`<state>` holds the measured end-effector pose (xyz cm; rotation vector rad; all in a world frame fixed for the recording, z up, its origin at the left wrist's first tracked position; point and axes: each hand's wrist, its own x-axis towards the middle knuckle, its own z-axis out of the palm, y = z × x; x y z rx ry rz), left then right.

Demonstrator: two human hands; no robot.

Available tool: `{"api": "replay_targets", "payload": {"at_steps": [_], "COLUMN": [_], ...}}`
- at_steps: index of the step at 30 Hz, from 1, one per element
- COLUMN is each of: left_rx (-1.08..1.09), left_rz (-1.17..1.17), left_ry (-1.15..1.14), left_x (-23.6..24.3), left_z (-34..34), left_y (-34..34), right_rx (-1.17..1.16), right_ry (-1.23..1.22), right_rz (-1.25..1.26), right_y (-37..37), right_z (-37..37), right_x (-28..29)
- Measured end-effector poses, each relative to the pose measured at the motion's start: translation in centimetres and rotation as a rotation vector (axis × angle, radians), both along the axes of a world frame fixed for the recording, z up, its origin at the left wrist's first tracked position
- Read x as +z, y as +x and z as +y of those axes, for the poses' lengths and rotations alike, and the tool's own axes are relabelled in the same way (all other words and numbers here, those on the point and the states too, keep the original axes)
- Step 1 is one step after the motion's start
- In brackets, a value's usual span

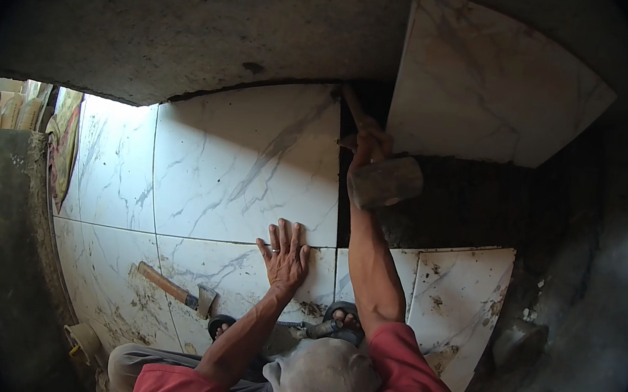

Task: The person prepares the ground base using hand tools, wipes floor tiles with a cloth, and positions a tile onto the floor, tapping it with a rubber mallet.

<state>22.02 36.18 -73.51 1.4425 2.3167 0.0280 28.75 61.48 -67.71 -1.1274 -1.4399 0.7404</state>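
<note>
My left hand (287, 266) lies flat with fingers spread across the joint between white grey-veined floor tiles, its fingertips on the large tile (248, 162) by the wall. My right hand (371, 145) is closed around the handle of a mallet (386, 183). The blocky mallet head points back toward my forearm. Beyond my fist, the free end of the handle reaches the far right corner of the large tile, beside the wall; whether it touches is unclear. Right of that tile is a dark untiled patch (474, 205).
A loose marbled tile (494, 85) stands tilted at the far right by the wall. A wooden-handled tool with a metal head (174, 288) lies on the dirty tiles at left. Near my sandalled feet is another tool (315, 328), partly hidden. A pale round container (83, 342) sits lower left.
</note>
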Motion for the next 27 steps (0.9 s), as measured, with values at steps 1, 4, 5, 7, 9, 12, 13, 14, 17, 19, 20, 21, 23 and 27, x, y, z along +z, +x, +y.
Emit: {"api": "replay_targets", "payload": {"at_steps": [1, 4, 5, 7, 9, 12, 13, 14, 17, 19, 20, 21, 23, 27], "left_rx": [0.000, 0.001, 0.009, -0.006, -0.005, -0.002, -0.002, 0.000, -0.010, -0.007, -0.003, 0.000, 0.006, -0.016], "left_rz": [0.001, 0.001, 0.004, 0.000, 0.001, 0.018, 0.016, 0.015, 0.004, 0.007, 0.012, 0.014, 0.017, 0.036], "left_ry": [0.021, -0.016, -0.028, -0.001, 0.032, 0.015, 0.010, 0.004, 0.025, 0.012, -0.001, -0.003, -0.016, 0.025], "left_x": [-0.1, -0.5, -0.4, -0.2, -0.6, -0.5, -0.4, -0.4, -0.4, -0.2, -0.4, -0.3, -0.3, -0.3], "left_z": [-0.1, 0.4, -0.1, 0.4, 0.1, 0.1, 0.2, -0.2, 0.7, -0.1, -0.4, 0.0, -0.3, 0.7], "left_y": [0.3, -0.2, -0.4, 0.3, 0.0, 0.0, 0.0, -0.1, 0.4, 0.1, -0.1, -0.1, -0.1, 0.2], "right_rx": [0.042, 0.056, 0.017, 0.055, 0.070, 0.017, 0.027, 0.026, 0.037, 0.048, 0.052, 0.053, -0.049, 0.040], "right_ry": [-0.047, -0.147, -0.181, -0.138, -0.101, -0.288, -0.178, -0.185, -0.288, -0.311, -0.355, -0.366, -0.286, -0.340], "right_rz": [0.265, 0.650, 0.760, 0.485, 0.189, 0.586, 0.678, 0.676, 0.327, 0.444, 0.552, 0.552, 0.608, 0.499], "right_y": [0.3, 1.5, 1.7, 3.0, 3.3, 4.1, 4.3, 4.2, 4.3, 5.0, 5.5, 6.2, 7.1, 8.0], "right_z": [0.8, 0.2, -0.6, -2.0, -2.4, -2.6, -2.9, -3.3, -3.0, -2.4, -2.6, -2.8, -3.7, -4.1], "right_x": [-0.7, -0.3, 0.1, -2.8, -3.3, 1.5, 1.7, 0.4, -1.9, -0.4, 0.0, 0.3, 0.4, -1.3]}}
